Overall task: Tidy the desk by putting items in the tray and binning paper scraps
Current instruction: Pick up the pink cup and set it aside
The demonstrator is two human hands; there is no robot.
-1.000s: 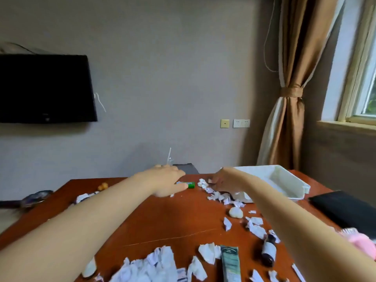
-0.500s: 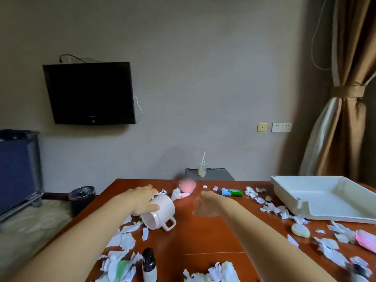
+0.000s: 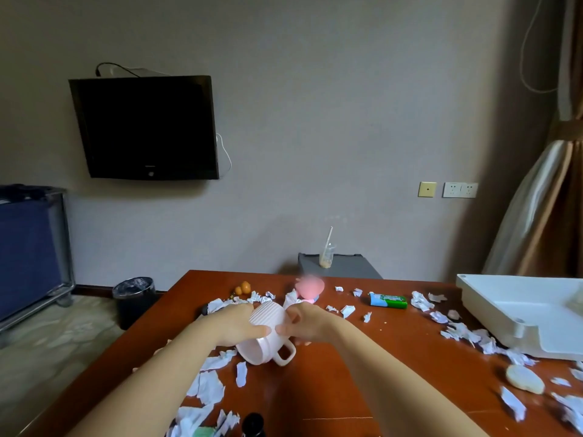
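Observation:
A pale ribbed mug [image 3: 264, 335] lies tilted on its side over the brown desk [image 3: 362, 389], mouth towards me, handle at the lower right. My left hand [image 3: 235, 323] grips its left side. My right hand [image 3: 303, 321] holds its right side with curled fingers. The white tray [image 3: 533, 313] stands at the right edge of the desk. Torn white paper scraps [image 3: 209, 387] are strewn all over the desktop. A black waste bin [image 3: 134, 299] stands on the floor left of the desk.
On the desk lie a pink round item [image 3: 309, 287], a green and blue pack [image 3: 388, 300], small orange things [image 3: 243, 288], a whitish oval piece [image 3: 525, 378] and a dark bottle top [image 3: 252, 424]. A blue cart [image 3: 30, 250] stands far left.
My view swung left from the tray side. My left hand took hold of the mug half a second ago, and now my right hand has closed on its other side.

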